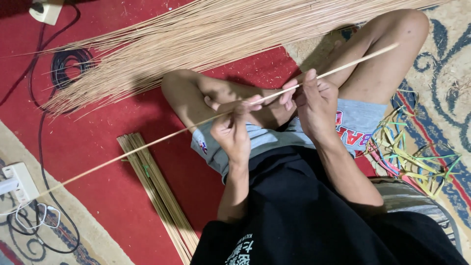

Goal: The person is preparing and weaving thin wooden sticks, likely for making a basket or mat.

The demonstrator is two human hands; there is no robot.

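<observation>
I sit cross-legged on a red carpet (122, 132). One long thin pale stick (147, 143) runs slantwise from lower left to upper right across my lap. My left hand (234, 128) pinches it near its middle, fingers closed round it. My right hand (314, 100) grips the same stick a little further up, thumb and fingers pressed on it. Both hands hover above my crossed shins and grey shorts.
A big loose heap of thin sticks (196, 39) fans across the carpet ahead. A tied bundle of sticks (157, 191) lies by my left knee. Coloured plastic strips (417, 157) sit at my right. Power strips (18, 182) and black cables (68, 66) lie at left.
</observation>
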